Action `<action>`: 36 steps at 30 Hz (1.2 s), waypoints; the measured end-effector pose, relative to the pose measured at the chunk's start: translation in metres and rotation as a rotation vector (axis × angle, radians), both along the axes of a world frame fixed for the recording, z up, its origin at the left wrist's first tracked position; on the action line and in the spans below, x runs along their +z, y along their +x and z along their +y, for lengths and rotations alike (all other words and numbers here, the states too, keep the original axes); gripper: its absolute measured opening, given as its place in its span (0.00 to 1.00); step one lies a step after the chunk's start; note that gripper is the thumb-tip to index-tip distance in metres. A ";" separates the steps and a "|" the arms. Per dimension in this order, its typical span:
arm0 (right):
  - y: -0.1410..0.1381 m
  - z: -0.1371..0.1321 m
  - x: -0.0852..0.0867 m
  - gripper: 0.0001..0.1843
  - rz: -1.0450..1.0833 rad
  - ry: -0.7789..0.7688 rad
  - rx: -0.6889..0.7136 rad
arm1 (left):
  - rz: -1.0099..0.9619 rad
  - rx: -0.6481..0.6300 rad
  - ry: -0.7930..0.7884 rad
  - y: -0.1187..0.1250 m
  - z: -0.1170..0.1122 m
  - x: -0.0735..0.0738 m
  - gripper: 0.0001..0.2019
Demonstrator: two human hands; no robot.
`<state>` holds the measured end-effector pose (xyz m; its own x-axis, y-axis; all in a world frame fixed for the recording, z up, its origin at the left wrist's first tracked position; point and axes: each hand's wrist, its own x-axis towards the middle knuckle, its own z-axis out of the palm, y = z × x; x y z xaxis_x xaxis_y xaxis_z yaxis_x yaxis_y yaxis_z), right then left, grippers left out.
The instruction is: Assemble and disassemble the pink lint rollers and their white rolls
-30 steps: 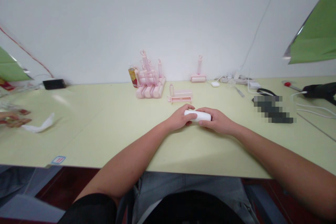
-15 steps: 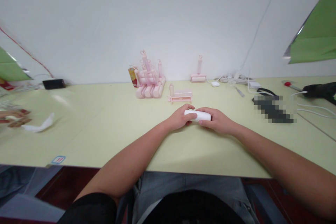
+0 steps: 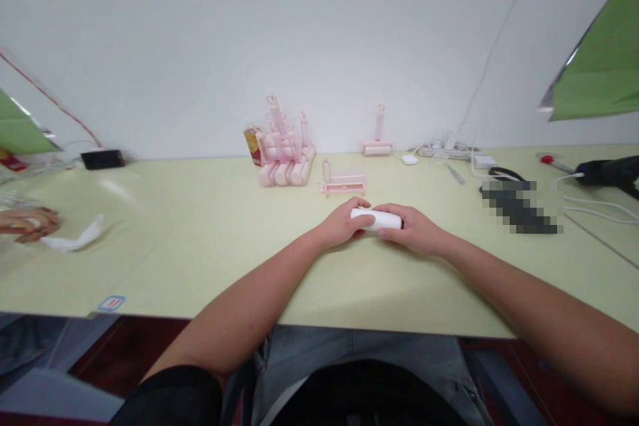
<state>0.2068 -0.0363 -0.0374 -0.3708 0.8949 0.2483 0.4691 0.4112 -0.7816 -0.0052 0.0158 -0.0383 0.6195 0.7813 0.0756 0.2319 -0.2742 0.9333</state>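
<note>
A white roll (image 3: 377, 219) lies crosswise just above the pale yellow-green table (image 3: 210, 246), held at both ends. My left hand (image 3: 342, 223) is closed round its left end and my right hand (image 3: 413, 228) is closed round its right end. Just behind my hands lies a pink roller frame with a short handle (image 3: 343, 182). Farther back a stack of pink lint rollers (image 3: 284, 153) stands by the wall, and a single pink roller (image 3: 378, 138) stands upright to its right.
Another person's hand (image 3: 27, 223) rests at the far left beside a white strip (image 3: 74, 237). A small carton (image 3: 254, 144), a black box (image 3: 102, 160), a power strip with cables (image 3: 449, 150), a blurred dark object (image 3: 519, 206) and a black tool (image 3: 606, 171) line the back and right.
My hands and the white roll have stayed still. The other person's hand at the far left has shifted slightly.
</note>
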 end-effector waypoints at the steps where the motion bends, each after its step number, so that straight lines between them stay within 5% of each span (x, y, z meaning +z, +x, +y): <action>1: 0.000 0.000 0.000 0.25 -0.001 0.003 0.000 | -0.001 0.003 -0.002 0.000 0.000 0.000 0.23; 36: 0.000 0.000 0.000 0.25 -0.009 0.004 -0.006 | 0.022 0.004 0.011 0.000 0.001 -0.001 0.23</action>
